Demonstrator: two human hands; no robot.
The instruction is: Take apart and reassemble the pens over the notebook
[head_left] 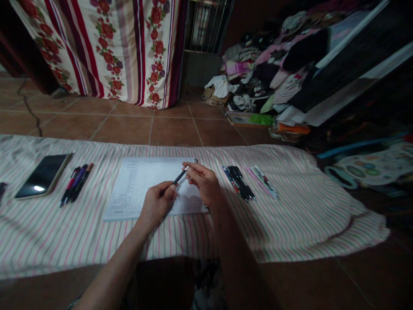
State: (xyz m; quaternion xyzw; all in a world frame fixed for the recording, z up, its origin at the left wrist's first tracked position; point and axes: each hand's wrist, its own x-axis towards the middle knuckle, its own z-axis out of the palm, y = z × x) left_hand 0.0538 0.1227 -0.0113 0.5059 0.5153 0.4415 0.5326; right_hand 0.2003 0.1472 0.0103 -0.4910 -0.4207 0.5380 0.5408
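A black pen (pixel 180 175) is held at a slant above a spiral-bound notebook (pixel 119 198) with a printed page. My left hand (pixel 157 201) is closed around the pen's lower part, thumb on top. At its silvery upper end, the fingertips of my right hand (pixel 206 183) pinch the pen; whether a small part is between them I cannot make out. Right of the notebook lies a group of black pens (pixel 238 183), with several light-coloured pens (pixel 263 181) beside it. To the left are several dark and red pens (pixel 76 183).
A striped cloth (pixel 290 219) covers the low surface under everything. At its left lies a smartphone (pixel 43 175). Beyond are a tiled floor (pixel 174 129), a floral curtain (pixel 129 51) and a heap of clothes (pixel 267 64).
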